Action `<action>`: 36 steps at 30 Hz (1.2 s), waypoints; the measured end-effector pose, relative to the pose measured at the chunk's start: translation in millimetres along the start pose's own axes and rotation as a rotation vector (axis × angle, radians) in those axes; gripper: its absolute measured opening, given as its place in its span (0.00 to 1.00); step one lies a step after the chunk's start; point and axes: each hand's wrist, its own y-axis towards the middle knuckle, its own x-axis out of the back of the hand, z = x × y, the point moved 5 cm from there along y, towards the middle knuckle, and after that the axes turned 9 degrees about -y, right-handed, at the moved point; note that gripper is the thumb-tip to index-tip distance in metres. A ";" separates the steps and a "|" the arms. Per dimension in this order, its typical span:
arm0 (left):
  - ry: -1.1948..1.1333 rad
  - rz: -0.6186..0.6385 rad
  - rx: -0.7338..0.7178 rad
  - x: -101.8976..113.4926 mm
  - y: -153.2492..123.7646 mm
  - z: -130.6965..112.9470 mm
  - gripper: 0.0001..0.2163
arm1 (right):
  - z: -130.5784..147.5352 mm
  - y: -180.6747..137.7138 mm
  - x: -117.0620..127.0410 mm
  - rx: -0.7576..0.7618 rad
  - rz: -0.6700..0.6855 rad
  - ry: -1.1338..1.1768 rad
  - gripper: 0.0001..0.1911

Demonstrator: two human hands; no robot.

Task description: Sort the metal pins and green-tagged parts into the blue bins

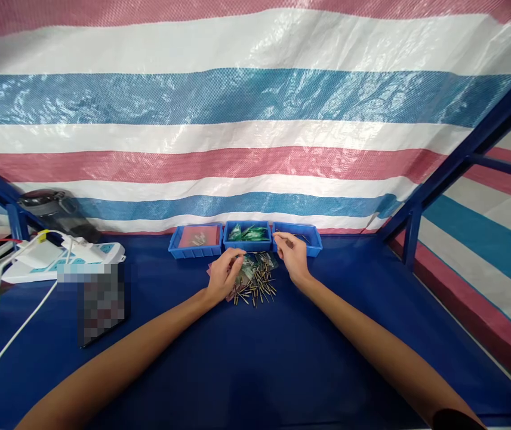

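Note:
My left hand (224, 277) rests at the left of a loose pile of slim, brass-coloured metal pins (259, 286), its fingers curled and thumb close to the forefinger. Clear and greenish plastic bags (249, 267) lie under and behind the pins. My right hand (294, 258) is raised at the front left corner of the right blue bin (313, 243), thumb and forefinger pinched together. Whatever either hand holds is too small or hidden to make out. A few pins show inside that bin.
Green packets fill the middle blue bin (249, 245); the left blue bin (195, 252) holds a pink sheet or bag with small pieces on it. At left are a power strip (98, 254) with cables, a blurred upright device (103, 304) and a dark bottle (54, 209). Striped sheeting (246, 95) hangs behind.

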 end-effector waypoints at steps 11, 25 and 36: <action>0.564 0.059 -0.256 17.0 33.1 -28.6 0.08 | 6.4 -0.9 -5.1 0.415 0.135 -1.077 0.12; 1.136 0.502 0.086 24.8 40.3 8.8 0.15 | -5.3 -0.7 -7.3 0.506 0.202 -0.987 0.22; 1.091 0.691 0.142 27.5 46.9 7.9 0.21 | -0.5 0.8 -4.1 0.653 0.235 -1.011 0.23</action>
